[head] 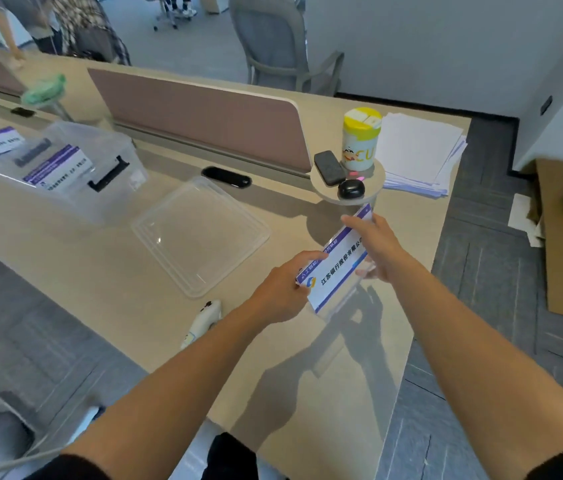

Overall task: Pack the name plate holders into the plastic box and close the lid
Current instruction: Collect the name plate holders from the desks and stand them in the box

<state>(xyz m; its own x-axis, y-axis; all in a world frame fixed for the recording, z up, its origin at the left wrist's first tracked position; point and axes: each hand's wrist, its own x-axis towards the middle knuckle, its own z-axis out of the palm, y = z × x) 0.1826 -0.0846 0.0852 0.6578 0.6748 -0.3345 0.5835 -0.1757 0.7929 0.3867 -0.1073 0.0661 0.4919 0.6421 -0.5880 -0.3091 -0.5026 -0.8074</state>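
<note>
Both arms stretched forward, hands closed on one holder.
The left hand point(282, 292) pinches the near end of the holder point(337, 271); the right hand point(375, 247) grips its far end, fingers curled over.

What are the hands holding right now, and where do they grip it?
One name plate holder, gripped at its two short ends: the left hand on the near end, the right hand on the far end, above the desk.
</note>
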